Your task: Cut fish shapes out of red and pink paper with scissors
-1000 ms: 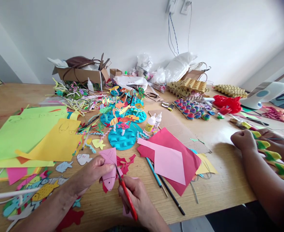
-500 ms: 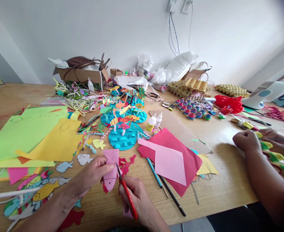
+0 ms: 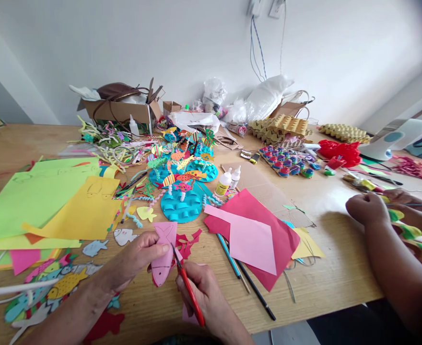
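One pink paper fish (image 3: 162, 263), its tail outlined on an uncut end, is above the tabletop (image 3: 146, 309), pinched between thumb and fingers of the left hand (image 3: 146, 250). The right hand (image 3: 203, 286) curls around red-handled scissors (image 3: 190, 291), blades at the fish's edge. Red paper scraps (image 3: 187, 245) lie just beyond.

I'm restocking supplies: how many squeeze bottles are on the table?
3: a yellow-labelled bottle and a second bottle, together near the middle, and a third bottle at the back left, in front of the large box. More may be hidden.
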Demonstrator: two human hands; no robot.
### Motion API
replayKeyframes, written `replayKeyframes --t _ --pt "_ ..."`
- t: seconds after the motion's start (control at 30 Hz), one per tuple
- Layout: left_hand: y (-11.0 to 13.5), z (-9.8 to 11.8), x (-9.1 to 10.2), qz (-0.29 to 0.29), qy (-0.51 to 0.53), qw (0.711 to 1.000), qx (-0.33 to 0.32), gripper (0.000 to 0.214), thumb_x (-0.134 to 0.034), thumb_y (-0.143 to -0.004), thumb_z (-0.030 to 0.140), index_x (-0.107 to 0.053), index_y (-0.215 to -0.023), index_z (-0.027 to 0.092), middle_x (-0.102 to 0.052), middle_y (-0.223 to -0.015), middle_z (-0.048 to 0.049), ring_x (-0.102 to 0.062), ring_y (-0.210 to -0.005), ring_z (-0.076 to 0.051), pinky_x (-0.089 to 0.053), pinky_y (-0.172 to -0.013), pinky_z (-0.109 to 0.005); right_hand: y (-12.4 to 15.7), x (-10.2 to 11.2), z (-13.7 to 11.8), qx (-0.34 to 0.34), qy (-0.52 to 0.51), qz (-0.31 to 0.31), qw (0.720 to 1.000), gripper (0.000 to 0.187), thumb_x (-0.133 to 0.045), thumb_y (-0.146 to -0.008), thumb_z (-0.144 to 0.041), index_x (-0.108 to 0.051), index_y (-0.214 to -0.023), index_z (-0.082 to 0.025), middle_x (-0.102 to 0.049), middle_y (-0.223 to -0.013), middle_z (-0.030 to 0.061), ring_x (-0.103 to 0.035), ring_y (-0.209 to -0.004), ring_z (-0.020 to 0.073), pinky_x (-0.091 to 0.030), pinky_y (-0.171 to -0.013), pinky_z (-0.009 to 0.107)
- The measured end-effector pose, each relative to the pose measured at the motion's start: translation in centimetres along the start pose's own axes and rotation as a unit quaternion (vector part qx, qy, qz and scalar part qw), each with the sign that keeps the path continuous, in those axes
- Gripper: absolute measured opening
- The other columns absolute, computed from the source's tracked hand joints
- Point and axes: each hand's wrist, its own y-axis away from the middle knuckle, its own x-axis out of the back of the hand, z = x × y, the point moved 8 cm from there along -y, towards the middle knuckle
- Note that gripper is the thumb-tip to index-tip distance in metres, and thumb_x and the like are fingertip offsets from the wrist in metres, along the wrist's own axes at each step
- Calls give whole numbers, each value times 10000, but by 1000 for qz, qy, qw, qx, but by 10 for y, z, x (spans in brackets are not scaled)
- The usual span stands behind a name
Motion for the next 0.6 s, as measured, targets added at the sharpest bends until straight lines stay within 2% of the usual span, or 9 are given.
replayKeyframes --t 0.17,0.6 --pt "2 2 2 20 9 1000 -14 216 -585 -642 374 -551 -622 162 -549 -558 26 -471 -547 -137 -389 -536 -254 -1 -1 0 -1 12 -3 1000 346 -427 -834 -306 -333 -522 -188 -303 -473 -53 -309 -506 90 -248 -469 203" --pt "1 6 -5 -23 -29 999 -24 227 -588 -643 384 -558 -577 169 -578 -565 11 -503 -560 -156 -405 -564 -255 0 0 0 -3 2 -3 1000 336 -436 -828 -300 -335 -528 -187 -307 -500 -47 -310 -523 95 -250 -466 199"
